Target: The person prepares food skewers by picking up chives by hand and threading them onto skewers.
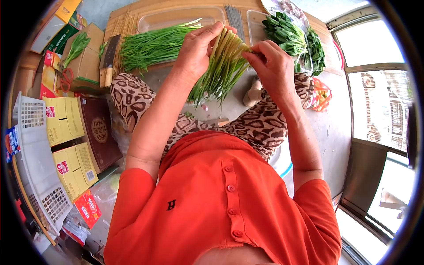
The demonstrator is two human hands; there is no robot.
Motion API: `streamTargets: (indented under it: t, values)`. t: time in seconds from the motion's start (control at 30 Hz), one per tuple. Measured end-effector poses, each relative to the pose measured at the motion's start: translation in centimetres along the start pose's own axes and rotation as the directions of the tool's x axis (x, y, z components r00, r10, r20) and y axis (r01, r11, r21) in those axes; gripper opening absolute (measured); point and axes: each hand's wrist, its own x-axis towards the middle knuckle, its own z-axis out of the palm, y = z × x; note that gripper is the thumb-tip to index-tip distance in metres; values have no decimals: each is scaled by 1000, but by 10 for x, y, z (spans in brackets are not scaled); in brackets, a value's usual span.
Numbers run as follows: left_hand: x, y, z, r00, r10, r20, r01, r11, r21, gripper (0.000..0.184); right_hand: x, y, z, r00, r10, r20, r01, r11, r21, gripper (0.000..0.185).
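Note:
A bunch of chives (223,62), pale yellowish at the upper ends and dark green below, hangs in a flat row in front of me. My left hand (198,48) is closed around its upper left side, with the thumb at the top. At the right edge of the row, my right hand (273,64) pinches with thumb and fingertips; whether a thin stick lies in that pinch is hidden. Behind my left hand, more loose chives (152,46) lie across a clear plastic tray (181,15). Leafy greens (287,35) rest in another clear tray beyond my right hand.
Thin wooden skewers (126,24) and a cleaver (110,55) lie at the table's left. Grey sticks (234,17) sit between the trays. Red scissors (66,79), cartons (64,121) and a white basket (37,145) stand left. A knife (217,122) lies below the bunch.

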Motion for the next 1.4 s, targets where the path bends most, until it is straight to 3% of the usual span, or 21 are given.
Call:
streamTargets:
  t: [0.33, 0.6, 0.9, 1.0, 1.4]
  values:
    - [-1, 4, -3, 999, -42, 26, 41, 998, 41, 30, 1, -2, -1, 1000, 17, 13, -17, 1000, -1, 17]
    - [-1, 7, 0, 998, -61, 18, 61, 998, 34, 30, 10, -5, 6, 995, -80, -62, 81, 997, 15, 17]
    - [-2, 8, -1, 999, -37, 4, 37, 999, 11, 29, 12, -13, 2, 999, 2, -43, 0, 998, 59, 18]
    - [-5, 10, 3, 996, -70, 51, 69, 997, 18, 29, 15, -14, 4, 996, -58, -60, 61, 997, 37, 19]
    - [-9, 8, 3, 997, -63, 54, 63, 998, -13, 30, 16, -12, 8, 1000, -12, -23, 13, 998, 65, 18]
